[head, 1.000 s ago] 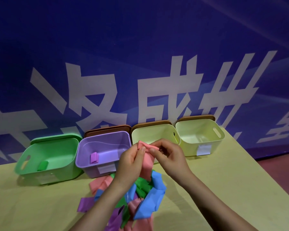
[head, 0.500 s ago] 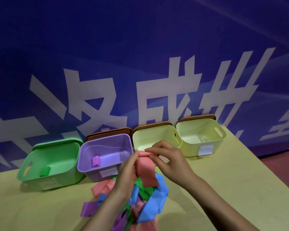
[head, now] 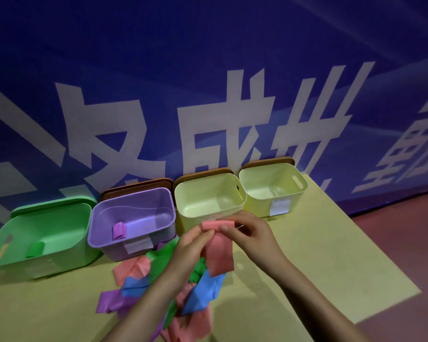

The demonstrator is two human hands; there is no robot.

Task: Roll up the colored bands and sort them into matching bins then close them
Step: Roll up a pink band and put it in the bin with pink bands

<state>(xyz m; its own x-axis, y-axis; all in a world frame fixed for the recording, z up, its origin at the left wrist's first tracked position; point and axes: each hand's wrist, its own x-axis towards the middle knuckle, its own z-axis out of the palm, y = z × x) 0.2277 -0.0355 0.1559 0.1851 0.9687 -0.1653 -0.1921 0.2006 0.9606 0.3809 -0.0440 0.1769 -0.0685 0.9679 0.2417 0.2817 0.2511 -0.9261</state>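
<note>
Hands: left hand (head: 194, 245) and right hand (head: 251, 234) both pinch the top end of a pink band (head: 219, 253), held above the counter (head: 331, 267); its free end hangs down over the pile.
Pile: loose bands (head: 163, 290) in pink, blue, green and purple lie tangled near the counter's front edge, under the hands.
Green bin (head: 45, 235): at the back left of the counter, open, with one rolled green band (head: 35, 249) inside.
Purple bin (head: 134, 218): just beside the green one, open, holding a rolled purple band (head: 119, 230).
Yellow bins: two pale yellow bins (head: 209, 196) (head: 272, 186) stand to the right along the back edge, open.
Lids: brown lids (head: 139, 186) lean behind the purple and yellow bins, a green lid (head: 57, 202) behind the green bin.
Backdrop: blue banner (head: 208, 82) with large white characters.
</note>
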